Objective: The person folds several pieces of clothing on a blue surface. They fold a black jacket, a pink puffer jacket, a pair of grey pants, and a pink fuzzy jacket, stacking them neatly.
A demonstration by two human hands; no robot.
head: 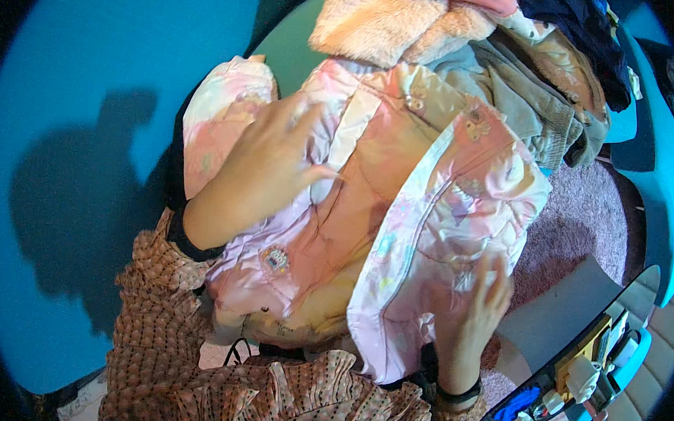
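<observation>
A pastel printed jacket with a shiny surface lies spread before me, its front parted over an orange-toned inner side. My left hand rests over the jacket's left part, fingers apart and slightly blurred, near a pale strip along the edge. One puffy sleeve sticks out beyond this hand. On the other side, my right hand is at the outer edge of the right front panel, its fingers loosely bent and blurred; whether it pinches the fabric is unclear.
Beyond the jacket lie a cream fluffy garment, grey-green trousers and a dark blue garment. A teal padded surface is at left. At lower right, a dark tabletop holds small items above a purple carpet.
</observation>
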